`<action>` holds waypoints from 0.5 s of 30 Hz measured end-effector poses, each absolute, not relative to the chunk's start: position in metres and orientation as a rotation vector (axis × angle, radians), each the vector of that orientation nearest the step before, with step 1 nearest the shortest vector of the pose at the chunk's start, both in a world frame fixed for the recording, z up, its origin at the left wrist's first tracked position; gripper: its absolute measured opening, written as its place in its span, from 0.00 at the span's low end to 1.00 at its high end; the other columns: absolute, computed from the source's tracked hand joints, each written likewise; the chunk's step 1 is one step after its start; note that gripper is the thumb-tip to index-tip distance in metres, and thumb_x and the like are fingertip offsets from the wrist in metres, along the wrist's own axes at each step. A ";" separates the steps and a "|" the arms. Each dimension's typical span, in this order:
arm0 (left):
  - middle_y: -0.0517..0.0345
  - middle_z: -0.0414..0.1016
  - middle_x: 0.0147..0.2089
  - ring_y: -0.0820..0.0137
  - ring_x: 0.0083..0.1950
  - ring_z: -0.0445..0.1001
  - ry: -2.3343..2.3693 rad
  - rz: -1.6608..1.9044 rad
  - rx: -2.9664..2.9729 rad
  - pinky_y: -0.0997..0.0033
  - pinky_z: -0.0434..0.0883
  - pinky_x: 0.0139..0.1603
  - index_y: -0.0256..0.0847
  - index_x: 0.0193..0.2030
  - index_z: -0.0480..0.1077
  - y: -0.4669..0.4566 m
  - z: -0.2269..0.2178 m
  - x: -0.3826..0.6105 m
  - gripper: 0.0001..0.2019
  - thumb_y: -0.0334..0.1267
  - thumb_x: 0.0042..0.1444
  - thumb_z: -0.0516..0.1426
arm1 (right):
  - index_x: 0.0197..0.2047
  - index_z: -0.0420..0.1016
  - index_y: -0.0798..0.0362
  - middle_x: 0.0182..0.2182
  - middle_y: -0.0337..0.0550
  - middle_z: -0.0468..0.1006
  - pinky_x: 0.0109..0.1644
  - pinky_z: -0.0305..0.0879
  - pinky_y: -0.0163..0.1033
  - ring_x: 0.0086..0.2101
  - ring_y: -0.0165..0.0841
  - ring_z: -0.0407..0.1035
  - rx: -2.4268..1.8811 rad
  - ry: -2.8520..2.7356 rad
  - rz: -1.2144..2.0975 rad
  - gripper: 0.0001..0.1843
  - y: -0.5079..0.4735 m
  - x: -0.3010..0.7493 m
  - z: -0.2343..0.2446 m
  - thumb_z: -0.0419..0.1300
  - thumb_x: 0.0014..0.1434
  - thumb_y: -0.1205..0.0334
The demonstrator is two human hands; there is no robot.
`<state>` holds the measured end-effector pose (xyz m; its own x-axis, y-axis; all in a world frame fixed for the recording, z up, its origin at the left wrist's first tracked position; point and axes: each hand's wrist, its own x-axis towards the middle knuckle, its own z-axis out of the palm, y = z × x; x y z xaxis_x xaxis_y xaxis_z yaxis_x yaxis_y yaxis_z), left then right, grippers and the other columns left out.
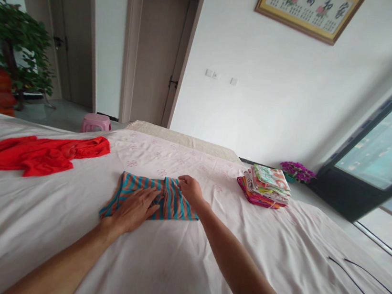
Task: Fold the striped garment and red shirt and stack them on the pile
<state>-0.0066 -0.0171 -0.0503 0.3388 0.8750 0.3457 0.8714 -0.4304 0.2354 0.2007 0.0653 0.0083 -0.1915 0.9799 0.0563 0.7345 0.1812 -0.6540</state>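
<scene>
A teal and orange striped piece of clothing (174, 204) lies partly folded on the sheet in front of me, with one part doubled over at its right side. My left hand (136, 210) rests flat on its left half, fingers stretched out. At the far right edge of the fold, my right hand (192, 192) has its fingers closed on the fabric. Left of my hands lies a crumpled red garment (49, 151). A stack of folded, patterned cloths (265, 187) sits to the right, apart from both hands.
A pale floral sheet (165, 268) covers the wide surface under everything. Dark cords (362, 282) lie at the right. Beyond the far edge are a beige padded piece (186, 140), a pink stool (96, 123) and purple flowers (298, 171).
</scene>
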 end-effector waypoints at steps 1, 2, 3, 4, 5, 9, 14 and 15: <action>0.47 0.66 0.68 0.60 0.68 0.64 1.677 0.703 2.558 0.56 0.59 0.69 0.41 0.67 0.63 -0.018 -0.050 -0.006 0.25 0.48 0.67 0.46 | 0.59 0.72 0.53 0.53 0.50 0.78 0.57 0.67 0.42 0.52 0.39 0.72 -1.568 -2.067 0.529 0.21 0.063 0.202 0.005 0.48 0.68 0.60; 0.47 0.67 0.67 0.61 0.68 0.65 1.680 0.719 2.559 0.57 0.60 0.69 0.40 0.67 0.62 -0.018 -0.050 -0.006 0.25 0.47 0.67 0.47 | 0.62 0.69 0.53 0.58 0.51 0.74 0.62 0.62 0.44 0.58 0.40 0.67 -1.514 -2.165 0.372 0.23 0.061 0.203 0.000 0.47 0.69 0.58; 0.46 0.67 0.67 0.60 0.68 0.65 1.680 0.717 2.566 0.56 0.60 0.68 0.40 0.66 0.63 -0.018 -0.051 -0.005 0.25 0.47 0.67 0.47 | 0.65 0.66 0.53 0.62 0.51 0.70 0.65 0.57 0.46 0.62 0.41 0.62 -1.447 -2.282 0.244 0.25 0.057 0.203 -0.007 0.46 0.70 0.56; 0.46 0.67 0.67 0.59 0.68 0.65 1.680 0.701 2.579 0.55 0.60 0.69 0.40 0.66 0.63 -0.017 -0.052 -0.005 0.24 0.47 0.67 0.48 | 0.68 0.62 0.54 0.65 0.51 0.65 0.68 0.52 0.48 0.65 0.42 0.56 -1.383 -2.397 0.162 0.26 0.053 0.203 -0.015 0.46 0.70 0.54; 0.46 0.67 0.67 0.58 0.68 0.64 1.680 0.678 2.595 0.54 0.60 0.69 0.40 0.65 0.64 -0.016 -0.054 -0.005 0.24 0.47 0.66 0.49 | 0.70 0.59 0.54 0.68 0.51 0.60 0.70 0.47 0.50 0.67 0.42 0.51 -1.328 -2.495 0.104 0.28 0.049 0.203 -0.024 0.46 0.71 0.53; 0.47 0.64 0.69 0.58 0.71 0.60 1.661 0.632 2.652 0.52 0.57 0.71 0.43 0.66 0.65 -0.014 -0.062 -0.007 0.25 0.48 0.65 0.50 | 0.71 0.56 0.52 0.71 0.49 0.53 0.72 0.40 0.54 0.70 0.43 0.44 -1.248 -2.635 0.048 0.29 0.039 0.201 -0.044 0.46 0.71 0.51; 0.48 0.66 0.68 0.60 0.69 0.63 1.646 0.694 2.597 0.54 0.59 0.70 0.42 0.65 0.66 -0.015 -0.058 -0.009 0.26 0.52 0.66 0.47 | 0.66 0.64 0.49 0.66 0.47 0.64 0.68 0.50 0.48 0.65 0.40 0.56 -1.337 -2.520 0.189 0.25 0.042 0.208 -0.027 0.49 0.69 0.53; 0.48 0.68 0.66 0.60 0.68 0.65 1.651 0.729 2.570 0.55 0.60 0.69 0.42 0.63 0.68 -0.016 -0.055 -0.009 0.25 0.52 0.67 0.46 | 0.65 0.65 0.49 0.65 0.47 0.66 0.66 0.54 0.46 0.63 0.40 0.60 -1.427 -2.435 0.189 0.24 0.044 0.212 -0.023 0.50 0.68 0.56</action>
<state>-0.0086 -0.0162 -0.0555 0.3397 0.8607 0.3792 0.8601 -0.4474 0.2450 0.2122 0.0438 -0.0226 -0.4548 0.8679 0.1998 0.8268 0.4948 -0.2676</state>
